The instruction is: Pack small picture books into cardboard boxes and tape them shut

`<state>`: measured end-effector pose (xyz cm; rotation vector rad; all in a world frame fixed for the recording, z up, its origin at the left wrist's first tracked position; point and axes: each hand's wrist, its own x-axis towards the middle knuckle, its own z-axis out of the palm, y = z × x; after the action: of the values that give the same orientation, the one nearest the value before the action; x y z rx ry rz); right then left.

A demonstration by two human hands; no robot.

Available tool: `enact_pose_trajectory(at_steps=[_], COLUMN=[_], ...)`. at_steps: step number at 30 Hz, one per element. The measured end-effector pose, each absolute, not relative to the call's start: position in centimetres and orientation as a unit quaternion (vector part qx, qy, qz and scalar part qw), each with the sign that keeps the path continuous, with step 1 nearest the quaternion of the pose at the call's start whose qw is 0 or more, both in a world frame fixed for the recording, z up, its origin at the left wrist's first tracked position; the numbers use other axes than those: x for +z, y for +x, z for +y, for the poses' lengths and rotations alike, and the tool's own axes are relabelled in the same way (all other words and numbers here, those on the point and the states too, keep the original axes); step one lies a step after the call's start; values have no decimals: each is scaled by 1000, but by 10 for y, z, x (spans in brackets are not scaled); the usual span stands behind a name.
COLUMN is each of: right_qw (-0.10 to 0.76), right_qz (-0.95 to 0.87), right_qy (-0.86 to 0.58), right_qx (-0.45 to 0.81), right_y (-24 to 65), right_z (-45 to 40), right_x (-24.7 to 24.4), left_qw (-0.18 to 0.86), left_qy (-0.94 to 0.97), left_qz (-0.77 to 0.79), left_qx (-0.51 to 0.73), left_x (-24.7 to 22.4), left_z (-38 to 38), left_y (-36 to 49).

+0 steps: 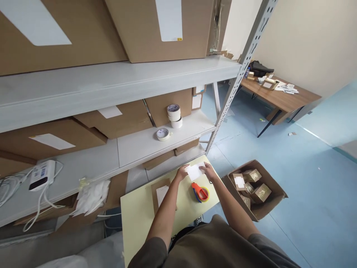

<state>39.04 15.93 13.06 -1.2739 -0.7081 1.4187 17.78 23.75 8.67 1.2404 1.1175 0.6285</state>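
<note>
Nearest the camera lies the dark shirt (217,245) of the person, at the lower margin of the view. Clock directions are read from the white sheet (195,172), with 12 at the top of the view. The sheet is located over the far end of the pale yellow table (135,223); I cannot tell how high. At 9 o'clock my left hand (182,172) grasps its left edge; at 3 o'clock my right hand (208,172) grasps its right side, thumb on the upper face.

At 5 o'clock, near the sheet, rests the orange tape dispenser (199,191). Between 7 and 8 o'clock lie white papers (161,194) on a brown cardboard piece (155,186), partly hidden by my left forearm. The table's far edge runs close beyond both hands; its right edge passes beneath my right forearm. Bare tabletop gives me open room left of the cardboard and between cardboard and dispenser.

Between 3 and 4 o'clock, beyond that right edge, an open carton (276,186) on the blue floor (301,160) contains small taped boxes (261,192). At 11 o'clock, white tape rolls (163,134) occupy the grey shelf (136,149); its perforated post (224,108) rises at 1 o'clock.
</note>
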Motion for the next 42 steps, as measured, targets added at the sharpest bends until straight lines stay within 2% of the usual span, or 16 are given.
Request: enact_pose_trajectory(at_steps=[6,12,14,18,22,30,42], right_qw=[428,283,297,378,358,380,408], right_qz=[-388,-561,-583,-529,-477,-460,-451], right_qy=[-531,-485,-477,-518,-525,-490,-455], right_qx=[619,609,586,555,607,636,651], right_y=[332,227,186,128,112,121,187], right_z=[155,164,163,145,109,68,62], right_x=[164,187,190,186,178,189,210], left_qw=[628,693,682,617,597,612,606], left_qy=[478,463,424,306,232,242,274], left_qz=[488,462,494,543,530,501,513], left_qx=[373,301,334,480,556,562,542], left_x=[114,143,146,148,155,173,199], left_z=[181,114,97,75,69,68,63], left_y=[95,6,-17,-58,-83,-73,6])
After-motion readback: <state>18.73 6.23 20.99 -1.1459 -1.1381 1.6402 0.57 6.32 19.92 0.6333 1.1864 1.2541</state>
